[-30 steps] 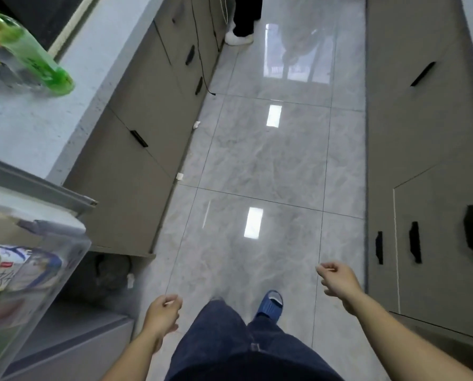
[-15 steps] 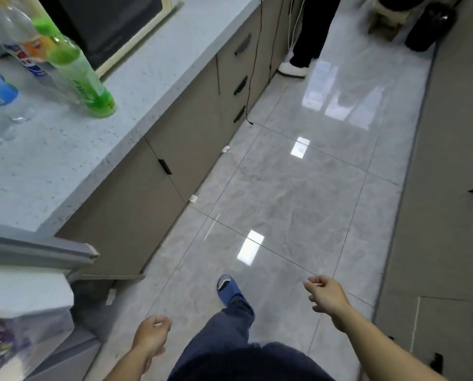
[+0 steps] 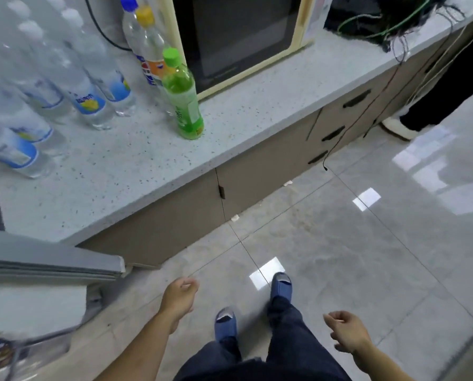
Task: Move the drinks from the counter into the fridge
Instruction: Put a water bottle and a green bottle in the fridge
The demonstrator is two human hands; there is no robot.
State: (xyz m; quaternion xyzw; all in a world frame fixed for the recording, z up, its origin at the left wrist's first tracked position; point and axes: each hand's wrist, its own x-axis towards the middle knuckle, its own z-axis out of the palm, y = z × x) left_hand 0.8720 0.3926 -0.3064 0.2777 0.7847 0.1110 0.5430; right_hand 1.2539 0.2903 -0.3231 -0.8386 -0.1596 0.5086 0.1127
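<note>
Empty-handed, facing the drinks on the table.

Head view: left hand [image 3: 179, 298] and right hand [image 3: 346, 331] hang low, fingers loosely curled, grasping nothing. The green bottle [image 3: 182, 99] stands nearest the table [image 3: 136, 171] edge, water bottles [image 3: 92, 97] behind. It looks full, so weighty, smooth plastic; I'd grip mid-body.

Microwave [image 3: 238, 37]: cream-framed, dark door, at 12 o'clock on the speckled worktop.
Cables [image 3: 389, 20]: green and dark tangle at 1 o'clock, strands hanging over the cabinet fronts.
Cabinets [image 3: 257, 171]: beige, black handles, under the worktop edge.
Floor [image 3: 367, 257]: glossy grey tiles with light reflections.
Slippers [image 3: 280, 284]: blue, at 6 o'clock.
Bystander's shoe [image 3: 395, 127]: white, at 3 o'clock.
</note>
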